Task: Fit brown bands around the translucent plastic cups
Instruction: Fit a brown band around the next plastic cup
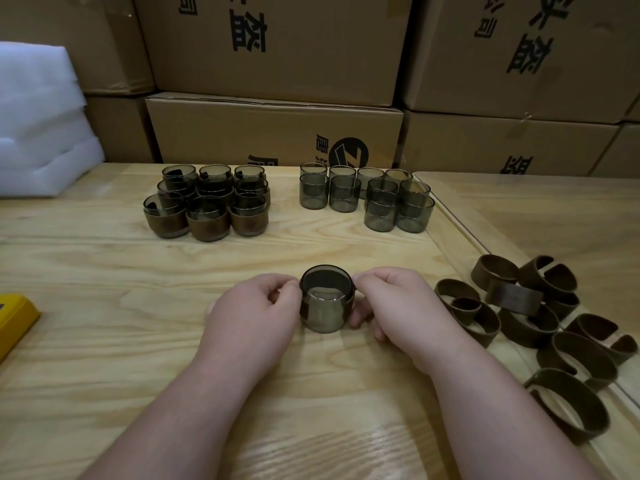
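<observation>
fingertips of my left hand (258, 304) and right hand (394, 299) pinch the band (349, 299) round the cup (325, 311), mid-table before me. uneven pulling could leave the band crooked, or tip the cup.

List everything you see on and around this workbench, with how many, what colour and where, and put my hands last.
cup in hand: one, smoky translucent, centre of the table, brown band partly round it
banded cups: about nine, smoky with brown bands, far left cluster
bare cups: roughly a dozen, smoky grey, some stacked, far centre-right
loose bands: about a dozen, brown, piled at right
table: one, light wood
cardboard boxes: several, brown, stacked behind
white foam: one pile, far left
yellow object: one, left edge, cut off
left hand: pinches the cup's left side
right hand: pinches its right side
</observation>
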### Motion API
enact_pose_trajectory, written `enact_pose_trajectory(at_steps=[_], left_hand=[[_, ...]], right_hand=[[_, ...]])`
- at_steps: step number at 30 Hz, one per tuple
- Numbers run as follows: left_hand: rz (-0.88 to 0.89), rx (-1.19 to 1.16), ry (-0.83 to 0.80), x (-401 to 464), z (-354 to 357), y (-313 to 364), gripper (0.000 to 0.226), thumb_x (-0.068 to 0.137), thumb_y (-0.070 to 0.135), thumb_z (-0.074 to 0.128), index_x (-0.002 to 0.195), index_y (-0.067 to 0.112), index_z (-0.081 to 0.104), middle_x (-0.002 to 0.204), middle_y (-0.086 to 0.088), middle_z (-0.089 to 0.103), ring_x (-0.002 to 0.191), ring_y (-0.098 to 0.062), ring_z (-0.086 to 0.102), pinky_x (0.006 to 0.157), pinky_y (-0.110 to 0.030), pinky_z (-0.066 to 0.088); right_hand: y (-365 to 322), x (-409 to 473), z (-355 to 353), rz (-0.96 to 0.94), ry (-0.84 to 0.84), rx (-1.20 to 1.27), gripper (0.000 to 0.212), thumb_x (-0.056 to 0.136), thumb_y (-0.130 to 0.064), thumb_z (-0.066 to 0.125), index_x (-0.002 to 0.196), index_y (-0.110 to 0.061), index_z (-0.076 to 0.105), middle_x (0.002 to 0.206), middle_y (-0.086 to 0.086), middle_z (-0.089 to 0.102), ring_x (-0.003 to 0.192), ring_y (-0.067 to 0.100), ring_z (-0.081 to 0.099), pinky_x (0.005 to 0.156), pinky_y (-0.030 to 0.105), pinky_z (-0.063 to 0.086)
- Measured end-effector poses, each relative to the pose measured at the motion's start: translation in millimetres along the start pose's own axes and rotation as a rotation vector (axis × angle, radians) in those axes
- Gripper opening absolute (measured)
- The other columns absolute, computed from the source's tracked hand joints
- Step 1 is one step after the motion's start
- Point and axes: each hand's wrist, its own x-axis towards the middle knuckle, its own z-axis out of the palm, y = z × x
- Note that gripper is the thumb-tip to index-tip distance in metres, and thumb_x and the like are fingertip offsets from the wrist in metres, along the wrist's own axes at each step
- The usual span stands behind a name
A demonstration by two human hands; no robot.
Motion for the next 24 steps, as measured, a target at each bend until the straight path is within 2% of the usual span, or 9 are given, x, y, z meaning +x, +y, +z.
enact_pose_trajectory(at_steps=[2, 4, 8, 12, 16, 24], left_hand=[[0.011, 0.067, -0.056, -1.9, -1.1, 2.9, 0.040, 0.099, 0.042, 0.043, 0.069, 0.054, 0.067, 0.053, 0.016, 0.062, 0.064, -0.006, 0.060, 0.086, -0.041, 0.045], [0.013, 0.068, -0.068, -1.4, -0.3, 3.3, 0.038, 0.100, 0.041, 0.041, 0.073, 0.049, 0.065, 0.054, 0.010, 0.062, 0.066, -0.003, 0.059, 0.079, -0.038, 0.039], [-0.009, 0.067, -0.049, 0.6, 2.3, 1.6, 0.035, 0.100, 0.038, 0.039, 0.079, 0.036, 0.066, 0.067, 0.007, 0.068, 0.076, 0.002, 0.057, 0.083, -0.035, 0.037], [-0.018, 0.109, -0.032, 3.0, 3.6, -0.8, 0.040, 0.098, 0.036, 0.039, 0.076, 0.019, 0.069, 0.066, 0.005, 0.068, 0.069, -0.004, 0.059, 0.083, -0.034, 0.036], [-0.006, 0.150, -0.005, 5.2, 4.5, -1.6, 0.043, 0.099, 0.036, 0.040, 0.077, 0.015, 0.071, 0.070, 0.002, 0.071, 0.070, -0.007, 0.060, 0.084, -0.033, 0.037], [0.000, 0.162, -0.012, 6.6, 4.4, -3.8, 0.047, 0.101, 0.039, 0.039, 0.077, 0.014, 0.071, 0.066, 0.006, 0.068, 0.068, -0.006, 0.060, 0.086, -0.034, 0.039]], right_hand=[[-1.7, -2.1, -1.4, 0.009, -0.029, -0.013, 0.034, 0.101, -0.037, 0.047, 0.088, -0.020, 0.073, 0.069, 0.001, 0.076, 0.041, 0.009, 0.052, 0.038, 0.015, 0.036], [-3.5, -2.7, -0.9, 0.017, -0.049, -0.013, 0.036, 0.103, -0.035, 0.045, 0.088, -0.018, 0.072, 0.069, 0.001, 0.076, 0.040, 0.010, 0.053, 0.036, 0.013, 0.034], [-5.1, -2.5, 1.2, 0.035, -0.065, -0.017, 0.035, 0.105, -0.036, 0.044, 0.089, -0.021, 0.072, 0.070, 0.002, 0.077, 0.040, 0.010, 0.055, 0.035, 0.012, 0.035], [-4.6, -2.1, 2.4, 0.045, -0.057, -0.009, 0.039, 0.104, -0.034, 0.046, 0.082, -0.017, 0.073, 0.068, 0.004, 0.076, 0.040, 0.011, 0.056, 0.035, 0.013, 0.035], [-4.2, -1.4, 3.0, 0.048, -0.044, -0.001, 0.038, 0.101, -0.030, 0.048, 0.081, -0.010, 0.074, 0.067, 0.006, 0.076, 0.039, 0.012, 0.055, 0.036, 0.012, 0.035], [-5.0, -1.2, 3.1, 0.053, -0.042, 0.009, 0.037, 0.102, -0.029, 0.048, 0.082, -0.012, 0.075, 0.067, 0.007, 0.076, 0.040, 0.014, 0.058, 0.033, 0.015, 0.035]])
